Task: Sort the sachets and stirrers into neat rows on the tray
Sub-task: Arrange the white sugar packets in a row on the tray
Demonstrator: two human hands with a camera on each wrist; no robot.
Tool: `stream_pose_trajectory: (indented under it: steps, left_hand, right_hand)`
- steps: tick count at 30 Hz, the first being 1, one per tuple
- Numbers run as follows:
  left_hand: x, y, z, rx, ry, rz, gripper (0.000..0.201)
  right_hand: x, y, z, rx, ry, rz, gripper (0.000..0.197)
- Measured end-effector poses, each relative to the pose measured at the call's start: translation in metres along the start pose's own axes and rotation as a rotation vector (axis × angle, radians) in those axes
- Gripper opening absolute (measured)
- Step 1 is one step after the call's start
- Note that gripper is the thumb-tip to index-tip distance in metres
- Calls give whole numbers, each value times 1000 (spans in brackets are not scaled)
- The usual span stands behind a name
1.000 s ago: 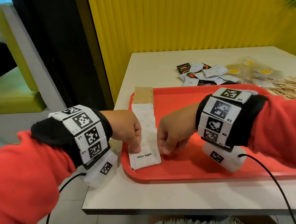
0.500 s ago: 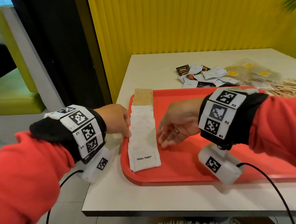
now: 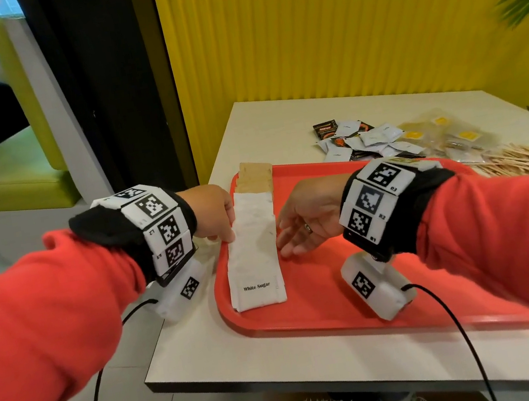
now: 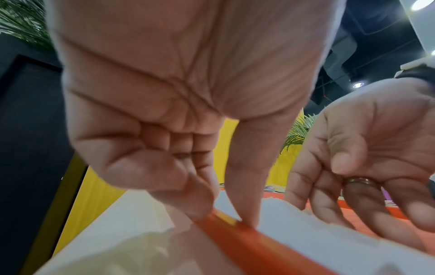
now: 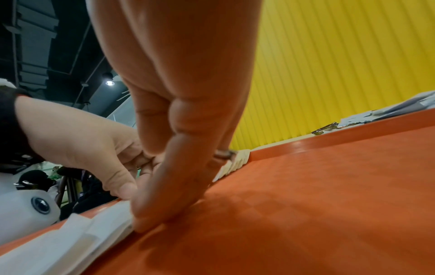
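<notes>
Red tray [image 3: 323,298] sat on the table [image 3: 265,124]; overlapping row of white sugar sachets [image 3: 256,253] lay along its left side. Left hand [image 3: 213,213] fingers [image 4: 244,186] touched the row's left edge, loosely curled. Right hand [image 3: 311,217] fingers [image 5: 169,186], straight and together, pressed its right edge.

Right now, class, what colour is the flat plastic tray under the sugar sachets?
Red; the flat plastic tray shows best in the head view.

The pale bench [image 3: 265,124] carries a red tray [image 3: 342,309] at its near edge. Beyond it lie loose sachets [image 3: 367,139] and wooden stirrers [image 3: 526,158].
</notes>
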State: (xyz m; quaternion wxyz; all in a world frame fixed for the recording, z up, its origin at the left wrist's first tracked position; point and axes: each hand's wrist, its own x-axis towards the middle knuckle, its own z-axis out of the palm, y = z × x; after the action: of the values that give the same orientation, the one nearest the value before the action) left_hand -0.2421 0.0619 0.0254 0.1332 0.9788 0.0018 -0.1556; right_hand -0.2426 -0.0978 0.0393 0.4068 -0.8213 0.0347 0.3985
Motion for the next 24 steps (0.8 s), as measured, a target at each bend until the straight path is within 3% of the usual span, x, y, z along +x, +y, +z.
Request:
stream_pose_trajectory:
  steps: [10,13,17,21,24]
  left_hand:
    - [7,3,-5,2,-13,-14,23]
    - [7,7,-9,13,-12,-16,25]
    - [4,18,-18,-8,18,3,27]
    - [3,39,-23,-22,34,38,28]
    - [2,61,-24,-22,15,83,28]
  right_hand:
    - [2,1,-6,-43,92,-89,13]
    - [0,2,-15,-319,175,-145,25]
    - [-10,14,-42,-1014,351,-123,53]
    - [-20,40,-62,-1210,289,61,79]
    - [-27,55,-67,-1153,214,57,82]
